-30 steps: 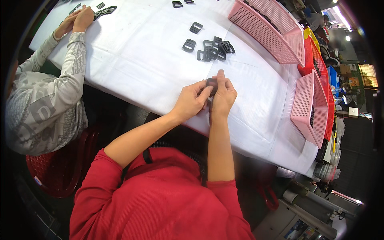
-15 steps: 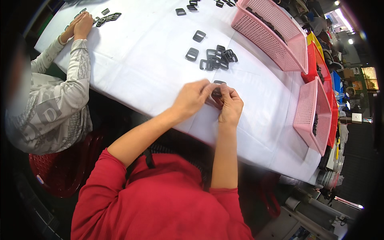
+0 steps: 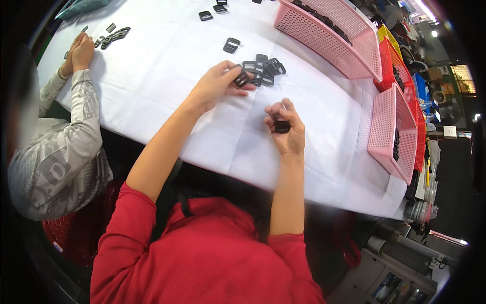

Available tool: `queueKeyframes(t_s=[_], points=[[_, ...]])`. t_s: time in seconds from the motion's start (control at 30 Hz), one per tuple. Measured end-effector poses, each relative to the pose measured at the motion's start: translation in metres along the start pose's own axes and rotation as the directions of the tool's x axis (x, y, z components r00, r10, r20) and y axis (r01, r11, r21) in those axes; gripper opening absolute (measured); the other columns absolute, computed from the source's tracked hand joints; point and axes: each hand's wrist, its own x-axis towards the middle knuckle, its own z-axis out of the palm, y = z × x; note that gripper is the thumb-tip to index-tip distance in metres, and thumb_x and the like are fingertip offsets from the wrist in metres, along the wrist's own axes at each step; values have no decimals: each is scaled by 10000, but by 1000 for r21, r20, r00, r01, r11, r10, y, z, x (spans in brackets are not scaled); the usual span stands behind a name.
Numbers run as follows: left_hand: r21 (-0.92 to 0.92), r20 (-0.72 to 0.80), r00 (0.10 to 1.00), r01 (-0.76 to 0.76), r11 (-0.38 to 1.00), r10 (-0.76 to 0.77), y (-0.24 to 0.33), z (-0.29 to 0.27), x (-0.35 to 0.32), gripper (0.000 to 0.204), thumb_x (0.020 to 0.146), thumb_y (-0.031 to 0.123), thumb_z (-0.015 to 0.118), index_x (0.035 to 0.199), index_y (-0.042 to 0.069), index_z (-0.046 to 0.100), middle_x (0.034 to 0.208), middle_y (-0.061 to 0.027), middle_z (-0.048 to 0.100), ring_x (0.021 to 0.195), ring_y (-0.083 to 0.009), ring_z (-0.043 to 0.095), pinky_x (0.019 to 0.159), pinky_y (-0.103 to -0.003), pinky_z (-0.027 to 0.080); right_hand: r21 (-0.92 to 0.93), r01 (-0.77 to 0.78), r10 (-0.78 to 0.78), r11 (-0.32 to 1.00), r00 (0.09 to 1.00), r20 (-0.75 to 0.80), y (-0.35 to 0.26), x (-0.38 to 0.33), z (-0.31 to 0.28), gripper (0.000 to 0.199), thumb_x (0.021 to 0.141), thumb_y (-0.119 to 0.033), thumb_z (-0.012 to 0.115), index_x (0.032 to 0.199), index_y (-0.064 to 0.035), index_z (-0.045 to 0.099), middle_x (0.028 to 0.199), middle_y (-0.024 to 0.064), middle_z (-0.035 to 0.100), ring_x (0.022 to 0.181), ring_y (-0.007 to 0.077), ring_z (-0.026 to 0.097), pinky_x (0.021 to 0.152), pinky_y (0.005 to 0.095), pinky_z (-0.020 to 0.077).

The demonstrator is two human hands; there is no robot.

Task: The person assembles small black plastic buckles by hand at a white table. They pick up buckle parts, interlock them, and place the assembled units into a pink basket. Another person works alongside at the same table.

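My left hand (image 3: 215, 86) is closed on a black buckle (image 3: 241, 77), a flat slotted frame pinched between thumb and fingers. It hovers at the near left side of a small pile of black buckles (image 3: 264, 68) on the white-covered table. My right hand (image 3: 290, 133) is apart from it, nearer to me and to the right. Its curled fingers hold another dark buckle (image 3: 282, 126), partly hidden by the fingers. A single loose buckle (image 3: 231, 45) lies beyond my left hand.
Pink perforated baskets (image 3: 324, 43) with black parts stand along the right side, beside red bins (image 3: 393, 61). At the left, another person's hands (image 3: 79, 52) work near more buckles (image 3: 116, 36). A teal basket (image 3: 83, 7) sits at the far left corner.
My hands, together around a buckle before, have separated. The left moved away toward the pile and now holds a buckle; the right still has one. The whole view has shifted slightly.
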Motion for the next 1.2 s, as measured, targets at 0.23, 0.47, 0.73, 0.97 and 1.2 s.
queueKeyframes(t_s=[0.23,0.47,0.73,0.97,1.2], points=[[146,198,980,-12,989,-17,-10,1,0,163,845,118,633,940,11,554,810,-53,606,660,-82,521,561,-216,451,-561,94,-81,823,996,48,-11,33,26,305,880,-232,601,1075,-1,567,812,23,524,554,44,433,465,182,294],[186,226,969,52,981,-95,-14,-4,-3,229,879,215,597,996,20,619,726,0,565,601,-59,488,528,-192,406,-687,83,-43,721,996,75,-10,48,46,355,903,-329,571,984,4,661,766,16,581,539,38,405,464,179,285],[205,156,983,65,977,-98,-12,5,-3,264,917,288,536,975,50,633,679,25,545,572,-34,465,503,-177,377,-539,4,-17,842,1000,-18,-8,44,39,295,851,-306,650,906,-18,684,696,-9,586,553,38,429,478,169,293],[409,173,982,-145,901,79,-31,6,1,220,915,262,547,959,62,629,668,64,506,553,4,394,484,-150,300,-586,6,-126,810,978,-164,7,48,40,194,805,-229,707,814,-37,675,676,10,598,547,40,440,470,162,289],[124,102,994,-59,991,46,-25,5,-3,212,908,263,563,969,76,643,691,70,527,586,20,399,519,-129,298,-524,64,-82,849,997,-11,1,40,42,220,802,-240,713,736,-45,634,658,27,597,505,36,416,442,176,283]])
